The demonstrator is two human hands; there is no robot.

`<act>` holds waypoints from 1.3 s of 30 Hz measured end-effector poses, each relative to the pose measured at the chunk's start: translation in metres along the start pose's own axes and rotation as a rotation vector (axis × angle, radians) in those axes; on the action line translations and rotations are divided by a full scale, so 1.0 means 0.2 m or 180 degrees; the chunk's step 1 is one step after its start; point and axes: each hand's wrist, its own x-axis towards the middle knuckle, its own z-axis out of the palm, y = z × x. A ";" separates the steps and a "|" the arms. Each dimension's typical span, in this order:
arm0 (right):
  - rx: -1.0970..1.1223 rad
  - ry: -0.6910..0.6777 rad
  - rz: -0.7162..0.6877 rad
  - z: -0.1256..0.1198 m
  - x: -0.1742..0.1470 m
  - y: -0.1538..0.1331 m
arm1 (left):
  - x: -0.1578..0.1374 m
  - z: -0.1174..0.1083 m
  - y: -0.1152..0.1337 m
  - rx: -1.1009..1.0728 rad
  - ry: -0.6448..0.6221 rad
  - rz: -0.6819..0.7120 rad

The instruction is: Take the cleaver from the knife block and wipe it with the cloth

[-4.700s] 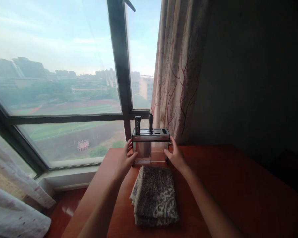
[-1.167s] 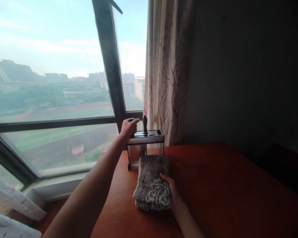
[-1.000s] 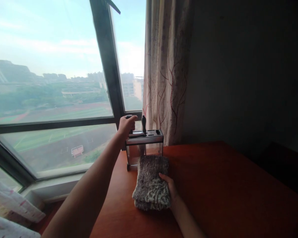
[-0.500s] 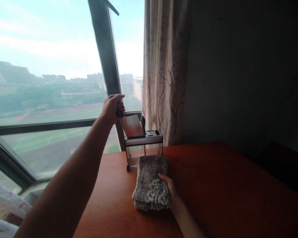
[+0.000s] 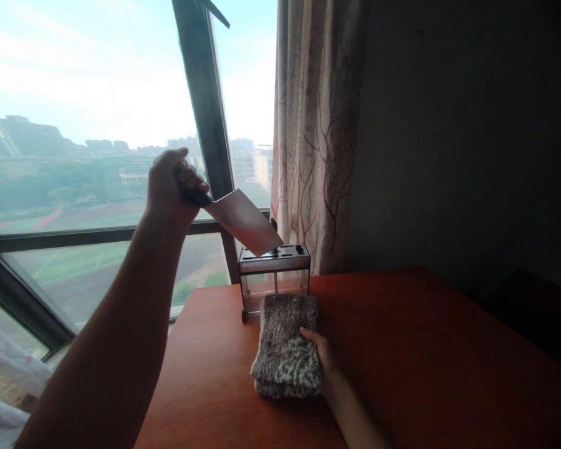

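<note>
My left hand (image 5: 175, 184) is closed round the black handle of a cleaver (image 5: 245, 223), raised above the table. The broad blade slants down to the right, its far end over the top of a knife block (image 5: 275, 265) with clear sides and a slotted metal top. Another black-handled knife (image 5: 274, 224) stands in the block, mostly hidden by the blade. In front of the block lies a folded grey knitted cloth (image 5: 287, 346). My right hand (image 5: 320, 349) grips its right edge, thumb on top and the other fingers hidden behind it.
The reddish-brown wooden table (image 5: 402, 362) carries the block near its far left edge. Behind it hang a patterned curtain (image 5: 315, 137) and a window frame (image 5: 206, 112). A dark wall (image 5: 458, 137) stands to the right.
My left hand has moved up and left with the cleaver. The blade has lifted from the block's top and tilted. My right hand and the cloth have hardly moved.
</note>
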 end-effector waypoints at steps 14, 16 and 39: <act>0.0063 0.0144 0.0018 0.02 -0.02 -0.01 | -0.29 -0.35 -0.25 -0.0795 0.0963 -0.0345; 0.0121 0.0107 -0.0035 0.02 -0.02 -0.01 | -0.34 -0.41 -0.29 -0.0985 0.0959 -0.0436; 0.0214 -0.0414 -0.0426 0.08 -0.14 -0.10 | -0.90 -0.60 -0.72 -0.2421 0.2125 -0.1590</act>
